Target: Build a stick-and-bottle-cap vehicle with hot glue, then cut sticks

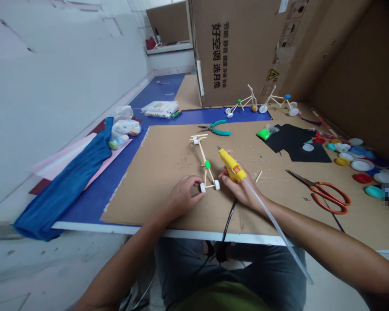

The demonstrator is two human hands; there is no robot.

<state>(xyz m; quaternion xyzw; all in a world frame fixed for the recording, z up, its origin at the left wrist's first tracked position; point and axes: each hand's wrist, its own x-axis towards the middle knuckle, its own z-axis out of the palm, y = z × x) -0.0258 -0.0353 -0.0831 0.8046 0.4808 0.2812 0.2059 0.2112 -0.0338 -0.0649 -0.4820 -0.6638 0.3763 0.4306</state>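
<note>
My left hand (184, 196) pinches a small frame of wooden sticks (201, 162) at its lower end, by a white bottle-cap wheel (202, 187). A second white wheel (217, 184) sits on the same axle, and a green bead (208, 164) is fixed on the frame. My right hand (241, 190) grips a yellow hot glue gun (231, 165), its nozzle pointing up and left, close beside the frame. A long translucent glue stick (272, 224) runs from the gun past my forearm. Both hands rest over a cardboard sheet (168, 172).
Green-handled pliers (215, 128) and orange-handled scissors (330, 194) lie on the cardboard. Two finished stick vehicles (241, 103) stand at the back, before a large carton (236, 47). Several coloured bottle caps (359, 164) lie at the right. A blue cloth (65, 181) lies at the left.
</note>
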